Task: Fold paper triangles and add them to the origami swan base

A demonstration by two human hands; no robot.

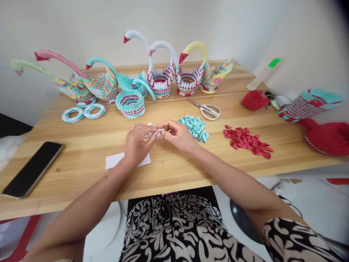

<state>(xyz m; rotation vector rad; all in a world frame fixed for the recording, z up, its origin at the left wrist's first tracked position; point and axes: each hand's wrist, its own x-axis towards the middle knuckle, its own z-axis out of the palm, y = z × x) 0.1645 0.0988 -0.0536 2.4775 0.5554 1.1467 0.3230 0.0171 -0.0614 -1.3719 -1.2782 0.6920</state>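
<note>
Both hands meet over the middle of the wooden table, pinching one small folded piece of white paper [160,131] between their fingertips. My left hand [139,141] holds its left side, its wrist above a flat white paper strip [113,161]. On the other side, my right hand [178,135] grips the piece with thumb and fingers. More white paper bits lie partly hidden behind the fingers. A pile of folded turquoise pieces [195,127] sits just beyond my right hand, and a pile of red ones [247,141] lies farther right.
Scissors [209,111] lie behind the turquoise pile. Swan-shaped paper baskets [161,82] line the back, with a turquoise-rimmed basket [131,103] and two rings [94,111] before them. A phone [34,169] is at left; red paper models [328,136] stand at right.
</note>
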